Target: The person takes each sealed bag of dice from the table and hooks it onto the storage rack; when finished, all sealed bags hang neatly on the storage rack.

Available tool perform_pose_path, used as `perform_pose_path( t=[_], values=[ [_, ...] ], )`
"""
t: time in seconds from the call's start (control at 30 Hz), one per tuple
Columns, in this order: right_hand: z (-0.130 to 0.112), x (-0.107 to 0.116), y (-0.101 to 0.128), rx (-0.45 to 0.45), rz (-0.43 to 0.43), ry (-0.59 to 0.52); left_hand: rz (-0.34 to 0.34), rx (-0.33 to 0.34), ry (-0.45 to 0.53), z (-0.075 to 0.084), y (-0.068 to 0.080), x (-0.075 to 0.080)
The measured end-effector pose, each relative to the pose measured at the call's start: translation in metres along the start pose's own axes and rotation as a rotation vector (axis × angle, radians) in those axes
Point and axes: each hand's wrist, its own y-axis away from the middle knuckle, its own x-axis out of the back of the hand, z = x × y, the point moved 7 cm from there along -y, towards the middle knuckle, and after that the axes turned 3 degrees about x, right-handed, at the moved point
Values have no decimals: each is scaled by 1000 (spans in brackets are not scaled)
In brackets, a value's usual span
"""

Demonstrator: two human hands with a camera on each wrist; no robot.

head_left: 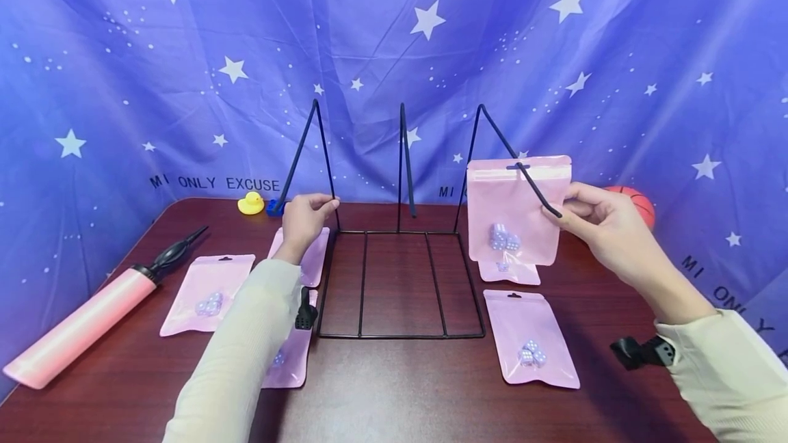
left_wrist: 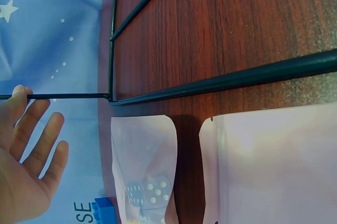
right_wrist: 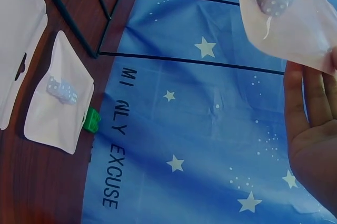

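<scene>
A black wire rack (head_left: 400, 336) with three upright prongs stands mid-table. A pink zip bag of dice (head_left: 514, 207) hangs by its top hole on the right prong. My right hand (head_left: 563, 207) pinches that bag's right edge beside the prong's tip. The right wrist view shows the bag (right_wrist: 284, 19) above my straight fingers (right_wrist: 308, 103). My left hand (head_left: 326, 205) reaches to the left prong near its foot. In the left wrist view its fingers (left_wrist: 31, 129) lie straight, the index tip touching a rack wire (left_wrist: 237, 79).
More pink dice bags lie flat either side of the rack (head_left: 209, 292) (head_left: 531, 347) (head_left: 507, 271). A pink pump (head_left: 80, 327) lies at the left edge. At the back are a yellow duck (head_left: 250, 204), a blue block (head_left: 273, 207) and an orange ball (head_left: 643, 205).
</scene>
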Motion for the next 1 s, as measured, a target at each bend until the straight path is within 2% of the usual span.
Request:
perform_pose_path(
  t=[0.1, 0.27, 0.4, 0.63, 0.9, 1.0],
  values=[
    [1, -3, -3, 9, 6, -83, 1, 5, -1, -2, 0, 0],
    [1, -7, -9, 38, 8, -302, 2, 4, 0, -1, 0, 0],
    [2, -9, -14, 45, 23, -362, 2, -2, 2, 0, 1, 1],
    [5, -13, -27, 40, 63, -339, -2, -1, 0, -1, 0, 0],
    [12, -14, -41, 15, 105, -248, 1, -18, -1, -1, -1, 0],
    [15, -15, -46, -3, 115, -277, -4, -30, 8, -1, -1, 0]
  ],
)
